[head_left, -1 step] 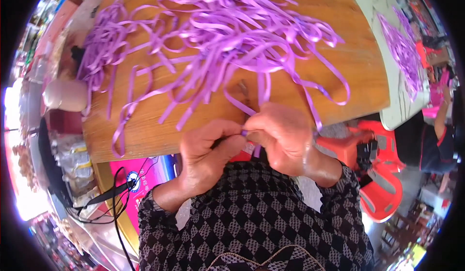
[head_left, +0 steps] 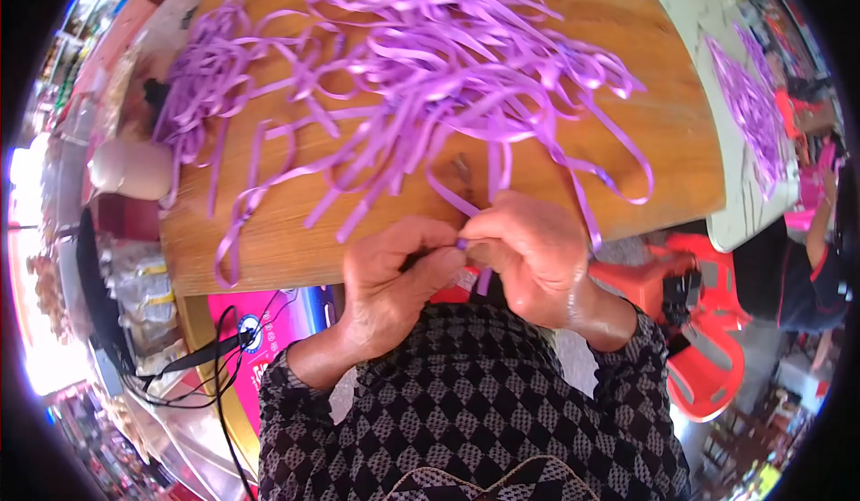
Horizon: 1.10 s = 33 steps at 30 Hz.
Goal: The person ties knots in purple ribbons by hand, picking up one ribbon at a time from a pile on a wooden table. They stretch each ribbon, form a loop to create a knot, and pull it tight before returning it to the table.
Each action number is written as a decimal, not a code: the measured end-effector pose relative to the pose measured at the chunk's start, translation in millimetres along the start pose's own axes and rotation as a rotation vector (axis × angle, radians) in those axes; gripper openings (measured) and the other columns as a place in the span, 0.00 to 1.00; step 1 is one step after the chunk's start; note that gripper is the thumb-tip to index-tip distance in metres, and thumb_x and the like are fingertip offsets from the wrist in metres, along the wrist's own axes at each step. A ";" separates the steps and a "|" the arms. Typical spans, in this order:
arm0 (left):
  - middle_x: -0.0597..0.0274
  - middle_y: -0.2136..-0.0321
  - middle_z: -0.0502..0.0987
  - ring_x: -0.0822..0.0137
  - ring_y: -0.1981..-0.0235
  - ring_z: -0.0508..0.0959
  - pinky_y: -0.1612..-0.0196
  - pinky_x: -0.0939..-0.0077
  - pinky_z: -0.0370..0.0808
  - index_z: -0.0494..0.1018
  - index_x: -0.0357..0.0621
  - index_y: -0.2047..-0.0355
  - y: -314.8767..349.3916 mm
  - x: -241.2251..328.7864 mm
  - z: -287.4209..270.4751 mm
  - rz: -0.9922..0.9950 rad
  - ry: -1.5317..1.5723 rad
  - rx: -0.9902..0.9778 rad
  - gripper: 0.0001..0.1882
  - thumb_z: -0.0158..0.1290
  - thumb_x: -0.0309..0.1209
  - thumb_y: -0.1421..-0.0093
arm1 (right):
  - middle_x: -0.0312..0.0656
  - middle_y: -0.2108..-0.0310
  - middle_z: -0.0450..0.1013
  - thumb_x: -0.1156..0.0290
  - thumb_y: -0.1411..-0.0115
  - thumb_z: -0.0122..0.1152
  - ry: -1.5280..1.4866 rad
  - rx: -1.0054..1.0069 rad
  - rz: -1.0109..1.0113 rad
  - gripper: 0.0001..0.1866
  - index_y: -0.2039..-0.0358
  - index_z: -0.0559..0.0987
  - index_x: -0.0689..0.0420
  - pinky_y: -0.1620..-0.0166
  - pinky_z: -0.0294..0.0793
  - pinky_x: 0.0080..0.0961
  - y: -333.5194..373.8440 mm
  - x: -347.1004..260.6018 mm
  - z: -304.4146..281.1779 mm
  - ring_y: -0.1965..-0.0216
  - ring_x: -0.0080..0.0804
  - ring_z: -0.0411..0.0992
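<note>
Over the near edge of the wooden table point(head_left: 649, 156), my two hands meet fingertip to fingertip. My left hand point(head_left: 394, 272) pinches a small dark purple spot point(head_left: 462, 244) on a narrow purple ribbon point(head_left: 452, 194); whether it is a knot or a fold I cannot tell. From the other side my right hand point(head_left: 533, 250) pinches the same ribbon, its fingers curled. A short tail of ribbon hangs below the fingers, and the strand runs up to a large tangled heap of purple ribbons point(head_left: 448, 62) on the table.
Left of the heap lies a smaller ribbon bundle point(head_left: 206, 80), near a pale rounded object point(head_left: 134, 168). Black cables point(head_left: 219, 384) hang beside a pink box point(head_left: 240, 331) below. At right are a white table point(head_left: 757, 219) with more ribbons, red plastic chairs point(head_left: 712, 375) and another person point(head_left: 779, 277).
The whole view has shifted slightly, so the table and hands sit a little further right and lower. Both hands keep the same pinch on the ribbon.
</note>
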<state>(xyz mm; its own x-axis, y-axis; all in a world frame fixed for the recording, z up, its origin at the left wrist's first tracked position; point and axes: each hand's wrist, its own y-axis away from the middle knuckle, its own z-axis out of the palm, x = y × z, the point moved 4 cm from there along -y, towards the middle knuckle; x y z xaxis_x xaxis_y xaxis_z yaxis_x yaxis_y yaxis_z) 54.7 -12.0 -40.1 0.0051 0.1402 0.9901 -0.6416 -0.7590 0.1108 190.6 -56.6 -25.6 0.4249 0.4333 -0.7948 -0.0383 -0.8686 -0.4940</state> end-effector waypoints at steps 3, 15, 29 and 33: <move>0.65 0.75 0.74 0.79 0.73 0.71 0.70 0.86 0.69 0.71 0.32 0.66 -7.0 10.8 2.0 -0.111 0.086 -0.063 0.07 0.51 0.24 0.44 | 0.40 0.80 0.68 0.81 0.53 0.60 -0.020 0.027 0.070 0.05 0.74 0.74 0.61 0.75 0.64 0.23 -2.7 -2.6 -6.8 0.79 0.31 0.67; 0.68 0.80 0.69 0.76 0.83 0.63 0.82 0.84 0.58 0.71 0.40 0.67 -64.3 148.1 -134.3 0.201 0.538 0.180 0.06 0.49 0.28 0.43 | 0.38 0.75 0.72 0.79 0.57 0.64 -0.432 -0.003 0.535 0.18 0.63 0.73 0.63 0.71 0.68 0.15 -39.3 16.7 -50.1 0.75 0.22 0.70; 0.60 0.69 0.77 0.69 0.73 0.75 0.71 0.77 0.70 0.72 0.38 0.65 -139.5 173.4 -296.1 0.378 -0.070 0.557 0.08 0.47 0.24 0.45 | 0.48 0.60 0.71 0.74 0.55 0.59 -0.297 0.255 0.365 0.24 0.55 0.69 0.64 0.53 0.64 0.24 -46.7 14.9 -67.0 0.60 0.30 0.68; 0.66 0.66 0.76 0.69 0.66 0.74 0.58 0.72 0.63 0.72 0.43 0.59 -139.0 183.1 -314.1 0.253 -0.005 0.806 0.15 0.51 0.31 0.48 | 0.45 0.64 0.73 0.83 0.52 0.55 -0.366 0.202 0.460 0.19 0.57 0.70 0.63 0.62 0.68 0.18 -28.2 31.7 -74.9 0.67 0.25 0.69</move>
<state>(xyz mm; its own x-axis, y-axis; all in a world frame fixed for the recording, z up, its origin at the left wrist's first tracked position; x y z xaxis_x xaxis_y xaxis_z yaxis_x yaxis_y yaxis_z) -96.2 318.8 98.8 -0.0603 -0.0962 0.9935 0.1194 -0.9889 -0.0885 272.9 -36.3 -10.5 -0.0120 0.1106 -0.9938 -0.3294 -0.9388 -0.1005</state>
